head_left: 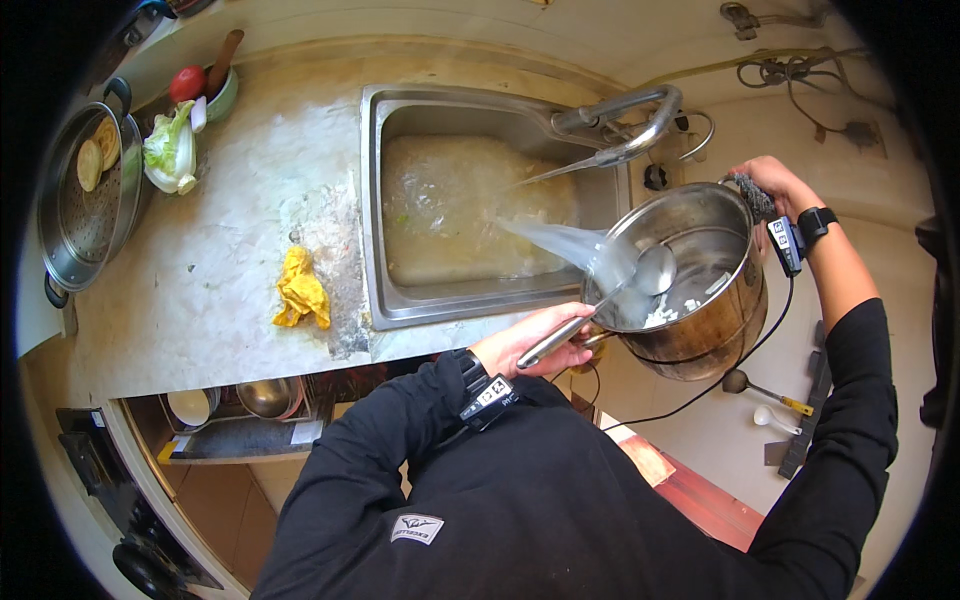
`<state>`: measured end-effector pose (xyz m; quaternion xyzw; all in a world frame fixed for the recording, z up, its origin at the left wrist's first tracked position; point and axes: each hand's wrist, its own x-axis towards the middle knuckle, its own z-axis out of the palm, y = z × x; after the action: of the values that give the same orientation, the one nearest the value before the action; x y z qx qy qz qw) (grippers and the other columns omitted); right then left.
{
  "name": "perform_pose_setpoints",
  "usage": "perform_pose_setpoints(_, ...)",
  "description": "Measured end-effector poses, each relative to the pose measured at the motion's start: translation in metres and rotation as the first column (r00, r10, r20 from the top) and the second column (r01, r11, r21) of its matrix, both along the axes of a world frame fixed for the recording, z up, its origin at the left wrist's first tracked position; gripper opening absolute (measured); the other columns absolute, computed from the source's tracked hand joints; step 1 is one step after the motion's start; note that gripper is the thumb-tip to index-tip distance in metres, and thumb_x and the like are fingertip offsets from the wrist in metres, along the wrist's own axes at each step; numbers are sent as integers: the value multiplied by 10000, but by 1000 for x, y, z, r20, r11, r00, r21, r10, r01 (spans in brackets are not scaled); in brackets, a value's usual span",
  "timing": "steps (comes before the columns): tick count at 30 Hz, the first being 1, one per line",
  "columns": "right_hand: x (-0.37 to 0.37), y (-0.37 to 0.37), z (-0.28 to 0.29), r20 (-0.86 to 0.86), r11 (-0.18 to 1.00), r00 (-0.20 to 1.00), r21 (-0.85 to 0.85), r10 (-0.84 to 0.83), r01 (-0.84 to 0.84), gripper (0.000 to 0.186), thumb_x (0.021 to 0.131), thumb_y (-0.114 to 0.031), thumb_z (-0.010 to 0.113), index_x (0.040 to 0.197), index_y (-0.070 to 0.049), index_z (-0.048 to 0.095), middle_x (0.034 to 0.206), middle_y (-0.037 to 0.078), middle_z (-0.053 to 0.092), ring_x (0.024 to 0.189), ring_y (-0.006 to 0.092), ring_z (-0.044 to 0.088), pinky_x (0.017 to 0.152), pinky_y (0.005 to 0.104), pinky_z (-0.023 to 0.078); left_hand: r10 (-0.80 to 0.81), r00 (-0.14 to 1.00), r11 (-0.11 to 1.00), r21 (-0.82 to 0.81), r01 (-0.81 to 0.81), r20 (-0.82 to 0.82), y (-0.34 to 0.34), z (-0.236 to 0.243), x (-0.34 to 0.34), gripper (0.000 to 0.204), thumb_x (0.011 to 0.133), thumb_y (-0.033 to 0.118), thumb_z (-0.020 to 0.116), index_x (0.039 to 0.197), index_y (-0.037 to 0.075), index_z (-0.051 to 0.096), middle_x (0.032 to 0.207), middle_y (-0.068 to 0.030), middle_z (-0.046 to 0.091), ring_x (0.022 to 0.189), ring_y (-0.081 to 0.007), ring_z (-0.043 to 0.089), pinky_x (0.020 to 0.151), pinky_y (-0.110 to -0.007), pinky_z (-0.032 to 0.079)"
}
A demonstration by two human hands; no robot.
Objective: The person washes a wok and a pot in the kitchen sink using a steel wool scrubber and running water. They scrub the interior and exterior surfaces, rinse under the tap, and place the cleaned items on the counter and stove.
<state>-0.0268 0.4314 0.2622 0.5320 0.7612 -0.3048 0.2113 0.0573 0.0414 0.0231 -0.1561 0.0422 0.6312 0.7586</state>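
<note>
Stockpot (pixel 690 347) tipped leftward over the sink's (pixel 371 215) near-right corner, between left grip (pixel 535 338), wrapped round ladle (pixel 656 269), and right grip (pixel 778 184), clenched at pot's far side.

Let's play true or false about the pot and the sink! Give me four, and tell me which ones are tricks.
1. The right hand grips a handle of the pot. True.
2. Cloudy water is spilling from the pot onto the floor. False: it pours into the sink.
3. A crumpled yellow cloth lies on the counter, left of the sink. True.
4. The left hand holds a knife. False: it holds a metal spoon.
</note>
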Motion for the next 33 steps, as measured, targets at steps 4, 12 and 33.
perform_pose_setpoints(4,-2,1,-2,-96,1000,995,17,13,-12,252,936,-53,479,941,62,703,747,119,685,560,210,636,511,411,527,61,998,995,76,-58,-33,0,-6,0,134,979,267,592,914,150,589,846,16,592,855,-155,549,837,-345,471)
perform_pose_setpoints(12,-4,-6,-10,-2,992,998,107,64,-64,219,938,-69,518,864,50,687,749,111,677,602,209,639,537,395,515,53,998,999,1,-53,40,-9,-2,-1,120,951,235,629,909,139,571,808,-13,583,812,-168,547,771,-355,489)
perform_pose_setpoints(33,53,-36,-190,-583,960,777,-264,-238,96,336,924,-97,607,1226,47,634,1119,124,694,952,174,653,864,285,494,-149,672,851,-441,-287,-726,-77,-2,-97,183,946,212,640,1006,45,685,916,2,648,869,-89,613,799,-244,508)
